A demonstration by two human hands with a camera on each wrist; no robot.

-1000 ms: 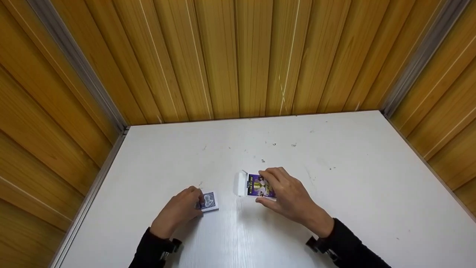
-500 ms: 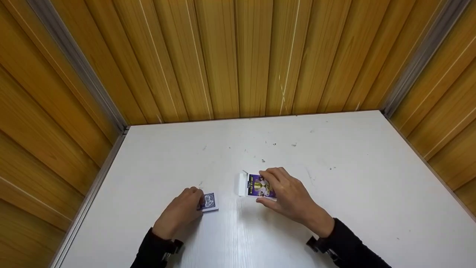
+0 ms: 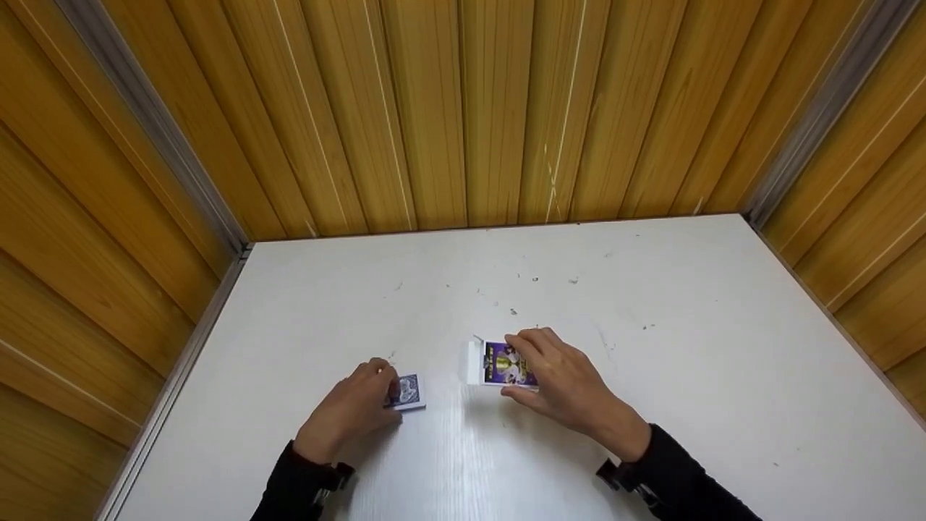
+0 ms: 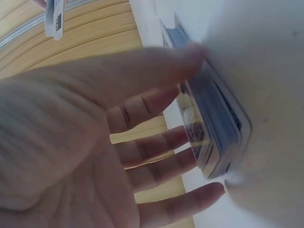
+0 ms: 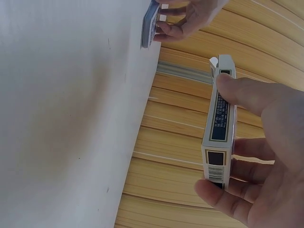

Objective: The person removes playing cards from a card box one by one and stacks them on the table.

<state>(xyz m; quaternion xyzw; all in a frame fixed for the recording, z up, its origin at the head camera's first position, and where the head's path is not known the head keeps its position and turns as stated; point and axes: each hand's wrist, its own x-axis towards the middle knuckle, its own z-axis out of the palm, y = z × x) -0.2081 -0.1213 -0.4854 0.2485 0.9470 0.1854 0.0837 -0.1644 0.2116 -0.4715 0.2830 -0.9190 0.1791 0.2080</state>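
Note:
A deck of playing cards [image 3: 410, 391] with blue patterned backs lies on the white table, and my left hand [image 3: 351, 409] grips it from the left. In the left wrist view the thumb presses one long side of the deck [image 4: 216, 114], with fingers at the other side. To the right, my right hand [image 3: 571, 376] holds a purple and white card box [image 3: 504, 364] between thumb and fingers, raised over the table. The box's white end flap stands open toward the left. Barcode and printed side of the box [image 5: 220, 118] show in the right wrist view; its inside is hidden.
The white table [image 3: 680, 304] bears small dark marks. Wood-patterned walls [image 3: 463, 116] rise at the back and both sides, with grey metal strips [image 3: 155, 116] at the corners.
Left thumb has shifted slightly along the deck's near edge. The card box sits a touch lower and further right in the head view. Both hands keep their hold.

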